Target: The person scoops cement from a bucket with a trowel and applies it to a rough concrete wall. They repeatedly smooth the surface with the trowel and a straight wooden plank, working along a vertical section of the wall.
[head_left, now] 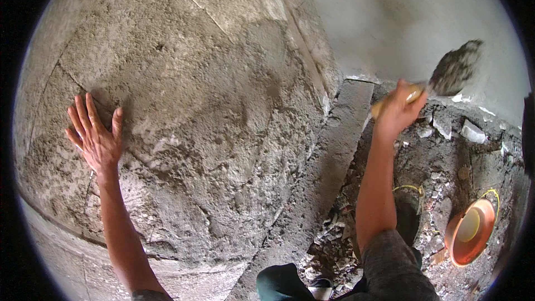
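Observation:
My left hand (100, 139) lies flat with its fingers spread on the rough, grey-brown mortar-coated surface (184, 106). Out to the right, my right hand (397, 114) is closed around the wooden handle of a trowel (414, 93). Dark grey mortar (454, 69) covers its blade, which is blurred and points up and to the right. The trowel is in front of the smooth grey wall (379, 28), and I cannot tell whether it touches it.
An orange bucket (484, 239) with a yellow handle and pale liquid stands at lower right. Beside my right forearm is a dark bucket (408, 220), partly hidden. Rubble (334, 234) and a white broken chunk (473, 131) lie around. A grey ledge (317, 189) borders the rough surface.

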Available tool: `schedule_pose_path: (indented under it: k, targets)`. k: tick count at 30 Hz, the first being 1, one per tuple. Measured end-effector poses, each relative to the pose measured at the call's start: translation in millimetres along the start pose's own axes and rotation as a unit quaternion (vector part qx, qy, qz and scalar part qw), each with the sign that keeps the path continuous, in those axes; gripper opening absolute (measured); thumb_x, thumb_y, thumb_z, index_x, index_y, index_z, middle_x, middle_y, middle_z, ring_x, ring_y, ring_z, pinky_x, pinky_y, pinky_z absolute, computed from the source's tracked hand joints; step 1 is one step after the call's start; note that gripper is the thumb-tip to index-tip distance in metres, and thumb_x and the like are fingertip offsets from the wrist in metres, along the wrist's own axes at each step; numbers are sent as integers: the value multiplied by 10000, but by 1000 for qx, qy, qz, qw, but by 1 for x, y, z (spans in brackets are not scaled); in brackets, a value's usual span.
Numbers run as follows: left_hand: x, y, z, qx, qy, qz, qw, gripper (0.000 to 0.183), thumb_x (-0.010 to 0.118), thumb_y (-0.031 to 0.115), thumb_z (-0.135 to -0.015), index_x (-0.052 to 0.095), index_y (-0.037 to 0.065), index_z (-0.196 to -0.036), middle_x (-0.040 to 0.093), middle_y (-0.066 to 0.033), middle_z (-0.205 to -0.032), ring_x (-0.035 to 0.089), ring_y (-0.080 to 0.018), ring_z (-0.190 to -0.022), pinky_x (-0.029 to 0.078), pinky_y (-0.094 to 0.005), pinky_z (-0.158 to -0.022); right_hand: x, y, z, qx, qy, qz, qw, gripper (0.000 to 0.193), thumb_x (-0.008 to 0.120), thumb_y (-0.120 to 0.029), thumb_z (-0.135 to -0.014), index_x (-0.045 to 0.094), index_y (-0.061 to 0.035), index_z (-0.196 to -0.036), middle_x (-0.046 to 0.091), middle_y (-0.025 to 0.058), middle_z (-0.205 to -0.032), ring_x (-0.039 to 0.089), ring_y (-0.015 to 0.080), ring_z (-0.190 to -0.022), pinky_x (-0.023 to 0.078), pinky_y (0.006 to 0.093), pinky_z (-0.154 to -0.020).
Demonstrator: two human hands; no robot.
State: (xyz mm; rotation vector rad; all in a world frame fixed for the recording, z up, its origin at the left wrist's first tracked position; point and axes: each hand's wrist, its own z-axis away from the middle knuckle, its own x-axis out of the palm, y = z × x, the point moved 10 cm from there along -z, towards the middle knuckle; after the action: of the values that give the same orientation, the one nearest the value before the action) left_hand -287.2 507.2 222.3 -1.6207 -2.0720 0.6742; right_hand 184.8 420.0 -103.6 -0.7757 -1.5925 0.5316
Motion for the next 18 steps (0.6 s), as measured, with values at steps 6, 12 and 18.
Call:
schedule_pose_path:
  k: [6,12,18]
  targets:
    - [-8,-8,-8,-23,-17,12,1000,725,356,607,-835,228,147,-1380,206,-39,-1441,132,-247,-1341,49,-489,-1061,165,18,-1,-50,-90,-144,984,117,463,-113,-889,387,-75,-969,406,-27,-781,406,86,-649,385,222,-567]
    - [2,-13,-3,-37,-43,14,998,726,349,604,-838,227,136,-1380,208,-38,-1440,129,-243,-1343,46,-485,-1061,165,20,276,51,-567,194,799,351,538,-153,-794,436,-38,-1109,576,167,-903,576,312,-771,458,399,-646]
    - [-2,-11,-13,-38,19,34,999,690,349,588,-850,228,166,-1383,226,-19,-1436,166,-248,-1334,82,-495,-1057,-58,54,307,153,-654,216,709,322,541,-189,-796,446,-26,-1057,567,129,-787,556,280,-652,465,394,-629]
